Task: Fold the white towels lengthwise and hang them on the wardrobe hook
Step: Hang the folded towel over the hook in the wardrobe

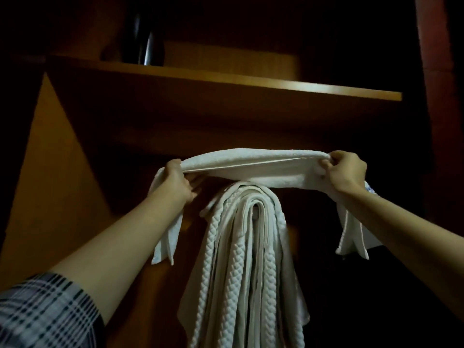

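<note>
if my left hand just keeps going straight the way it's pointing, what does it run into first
Probably the dark wooden back panel of the wardrobe, under the wooden shelf. The left hand grips the folded white towel and reaches up and inward, left of the hung white towels. Depth is unclear in this dim light.

No legible text; blue marks on the towel (253, 164) edge are too blurred to read.
</note>
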### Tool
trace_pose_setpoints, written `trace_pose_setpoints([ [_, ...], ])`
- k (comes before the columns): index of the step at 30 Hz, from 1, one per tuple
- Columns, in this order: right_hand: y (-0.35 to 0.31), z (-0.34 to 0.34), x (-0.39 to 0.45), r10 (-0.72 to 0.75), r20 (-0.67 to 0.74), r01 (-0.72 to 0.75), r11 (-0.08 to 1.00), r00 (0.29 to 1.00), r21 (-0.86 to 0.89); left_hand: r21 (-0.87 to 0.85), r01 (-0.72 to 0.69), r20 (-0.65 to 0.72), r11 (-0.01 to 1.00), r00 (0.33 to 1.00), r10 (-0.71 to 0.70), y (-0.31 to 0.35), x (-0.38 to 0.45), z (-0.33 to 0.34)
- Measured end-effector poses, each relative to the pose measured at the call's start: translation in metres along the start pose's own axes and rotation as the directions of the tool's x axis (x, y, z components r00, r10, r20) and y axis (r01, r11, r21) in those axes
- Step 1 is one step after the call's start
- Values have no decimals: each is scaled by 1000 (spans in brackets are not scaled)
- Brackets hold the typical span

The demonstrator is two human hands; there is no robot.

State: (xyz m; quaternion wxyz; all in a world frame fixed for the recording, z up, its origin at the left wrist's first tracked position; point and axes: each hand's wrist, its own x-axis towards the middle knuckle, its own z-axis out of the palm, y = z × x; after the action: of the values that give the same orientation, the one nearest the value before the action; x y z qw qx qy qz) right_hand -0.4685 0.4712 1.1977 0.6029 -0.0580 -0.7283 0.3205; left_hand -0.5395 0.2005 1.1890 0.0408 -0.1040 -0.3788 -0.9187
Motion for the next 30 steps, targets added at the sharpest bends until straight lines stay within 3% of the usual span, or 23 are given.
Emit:
trace_pose_setpoints([
  [7,21,43,29,-35,-10,35,999,999,30,81,-87,16,993,996,86,-6,44,5],
  [16,68,79,-3,-93,-13,94,994,996,50,177,59,-11,982,998,-58,-40,66,-33],
  [22,88,58,-56,-289,62,295,948,955,-123,372,180,-10,911,982,-190,-66,49,-62],
  [26,84,54,-83,-320,58,322,902,946,-287,430,219,50,876,963,-265,-76,33,-73],
  [28,83,58,-87,-226,111,251,905,968,-343,440,172,62,881,973,-220,-82,26,-78],
  [30,85,63,-93,-166,125,203,896,978,-396,474,-49,46,879,998,30,-92,22,-87],
])
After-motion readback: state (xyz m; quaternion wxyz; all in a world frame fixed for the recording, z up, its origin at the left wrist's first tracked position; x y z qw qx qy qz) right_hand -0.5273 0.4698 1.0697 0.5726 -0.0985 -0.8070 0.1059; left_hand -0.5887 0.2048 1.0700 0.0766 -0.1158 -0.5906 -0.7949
